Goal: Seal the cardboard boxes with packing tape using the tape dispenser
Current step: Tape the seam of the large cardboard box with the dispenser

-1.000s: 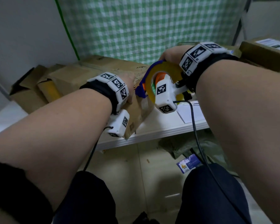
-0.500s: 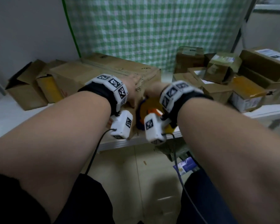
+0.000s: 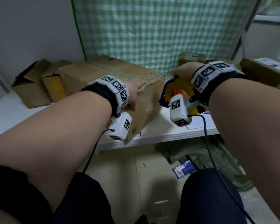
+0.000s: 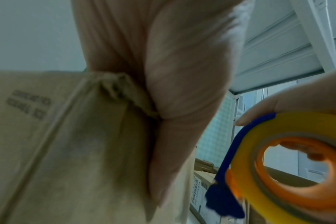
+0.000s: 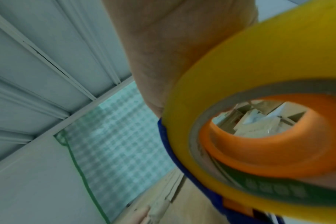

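Cardboard box (image 3: 103,75) lengthwise away, left hand (image 3: 134,94) seemingly flat atop, right hand (image 3: 183,71) clamped on tape dispenser (image 3: 176,89).

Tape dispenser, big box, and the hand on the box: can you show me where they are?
tape dispenser (image 3: 176,88): head view, on the yellow tape roll.
big cardboard box (image 3: 94,73): head view, on its top face.
left hand (image 3: 135,91): head view, on the back of the hand.

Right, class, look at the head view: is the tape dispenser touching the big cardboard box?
No. The tape dispenser, held by the right hand, sits off the end of the cardboard box, with a gap between them.
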Available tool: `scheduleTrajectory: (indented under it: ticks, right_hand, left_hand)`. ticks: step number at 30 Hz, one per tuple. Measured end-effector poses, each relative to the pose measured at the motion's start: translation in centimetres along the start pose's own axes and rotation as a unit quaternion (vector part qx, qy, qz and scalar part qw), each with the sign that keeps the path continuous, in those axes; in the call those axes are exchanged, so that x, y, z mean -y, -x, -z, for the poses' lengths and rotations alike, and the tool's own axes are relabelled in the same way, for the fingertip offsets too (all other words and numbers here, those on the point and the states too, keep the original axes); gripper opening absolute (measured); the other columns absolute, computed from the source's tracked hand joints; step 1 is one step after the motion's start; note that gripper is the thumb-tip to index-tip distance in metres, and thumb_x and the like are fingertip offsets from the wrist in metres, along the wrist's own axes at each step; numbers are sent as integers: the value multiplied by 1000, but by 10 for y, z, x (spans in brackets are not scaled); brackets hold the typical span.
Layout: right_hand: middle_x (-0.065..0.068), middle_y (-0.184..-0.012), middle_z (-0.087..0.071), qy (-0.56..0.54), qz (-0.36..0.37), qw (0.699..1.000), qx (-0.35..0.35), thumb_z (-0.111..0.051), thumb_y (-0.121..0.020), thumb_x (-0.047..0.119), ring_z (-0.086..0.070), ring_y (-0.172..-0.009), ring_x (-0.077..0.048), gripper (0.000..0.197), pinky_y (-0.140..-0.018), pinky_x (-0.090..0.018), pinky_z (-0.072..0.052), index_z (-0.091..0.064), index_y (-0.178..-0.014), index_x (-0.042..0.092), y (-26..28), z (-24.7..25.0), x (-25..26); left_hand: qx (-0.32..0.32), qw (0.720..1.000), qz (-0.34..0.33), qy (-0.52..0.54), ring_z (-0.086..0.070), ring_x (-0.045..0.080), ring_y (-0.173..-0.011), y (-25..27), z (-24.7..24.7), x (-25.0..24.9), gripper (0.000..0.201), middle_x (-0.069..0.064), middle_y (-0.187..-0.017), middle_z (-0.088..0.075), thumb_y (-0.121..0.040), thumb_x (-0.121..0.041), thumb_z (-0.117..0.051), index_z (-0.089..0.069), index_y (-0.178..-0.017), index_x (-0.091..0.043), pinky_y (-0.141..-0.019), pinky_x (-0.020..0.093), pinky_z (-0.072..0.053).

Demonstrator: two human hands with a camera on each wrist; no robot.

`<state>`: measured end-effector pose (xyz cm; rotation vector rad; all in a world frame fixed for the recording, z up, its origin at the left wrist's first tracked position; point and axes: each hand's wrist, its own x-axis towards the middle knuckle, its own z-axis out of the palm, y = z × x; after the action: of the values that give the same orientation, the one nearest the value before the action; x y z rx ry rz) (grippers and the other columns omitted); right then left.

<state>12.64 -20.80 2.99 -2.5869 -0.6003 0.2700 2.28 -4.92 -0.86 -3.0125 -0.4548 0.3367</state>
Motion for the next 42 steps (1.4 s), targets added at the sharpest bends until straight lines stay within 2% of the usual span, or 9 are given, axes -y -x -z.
scheduleTrajectory:
  ticks: [4,11,16,18,25,29,34,38,42]
  right_hand:
    - [9,-72,-37,42,24,988,-146,-50,-90,35,-44,-85,-21,12,-67,-30,-38,-50,-81,27,17,15,1]
    - [-4,-56,-40,68,50,969,-232,-47,-87,58,-41,-48,-22,55,-44,-26,-29,-47,-63,9,36,19,42]
    - [-4,-81,-58,67,134,976,-157,-46,-86,68,-55,-83,-27,54,-87,-45,-44,-61,-88,16,22,-7,55]
    - [-5,-89,-60,47,158,977,-138,-50,-87,64,-56,-90,-26,48,-89,-46,-45,-60,-91,17,15,-19,57]
    - [-11,-104,-55,27,209,970,-125,-52,-93,46,-49,-107,-34,36,-89,-40,-40,-56,-103,12,-12,-54,53]
    - [-13,-136,-38,-41,176,976,-120,-57,-89,51,-35,-128,-33,45,-108,-42,-33,-56,-123,20,-21,-62,48]
    - [-11,-149,-21,-146,89,973,-155,-72,-66,66,-33,-135,-33,88,-108,-49,-36,-38,-137,28,-25,-66,42]
    - [-13,-151,-25,-221,17,968,-115,-74,-62,67,-37,-134,-34,113,-106,-47,-37,-13,-149,28,-20,-72,36]
    - [-7,-151,-34,-233,21,970,-71,-74,-71,57,-41,-133,-29,114,-104,-39,-38,-1,-152,24,-15,-74,27]
  left_hand:
    - [6,1000,-28,-8,-21,26,-143,16,-2,11,119,0,-160,-2,-69,-26,-83,2,-151,-26,-112,44,-29]
    - [23,995,-96,-5,-12,20,-145,40,-1,32,114,1,-160,0,-71,-12,-80,0,-151,-27,-116,32,-17]
    - [4,995,-91,-47,-32,24,-137,48,-2,54,107,0,-158,-16,-74,-2,-73,-6,-150,-35,-109,36,-34]
    - [-39,996,-79,-31,-47,25,-126,49,-6,64,95,2,-149,-38,-78,-2,-68,-16,-148,-40,-100,33,-42]
    - [-177,980,-25,82,-54,23,-116,37,-13,65,63,2,-132,-57,-82,-58,-59,-51,-133,-21,-92,33,-45]
    - [-199,980,22,19,-57,26,-107,21,-23,54,62,6,-119,-62,-86,-62,-49,-56,-129,-18,-78,33,-44]
    - [-213,975,57,-8,-59,24,-92,16,-30,47,64,4,-101,-63,-75,-66,-61,-58,-118,-20,-61,31,-40]
    - [-186,978,75,58,-52,26,-116,18,-31,53,82,0,-129,-55,-63,-67,-71,-44,-131,-30,-89,47,-46]
    - [-79,973,184,111,-11,42,-141,23,-31,69,107,5,-157,-14,-57,-85,-57,-11,-146,-45,-106,66,-19]
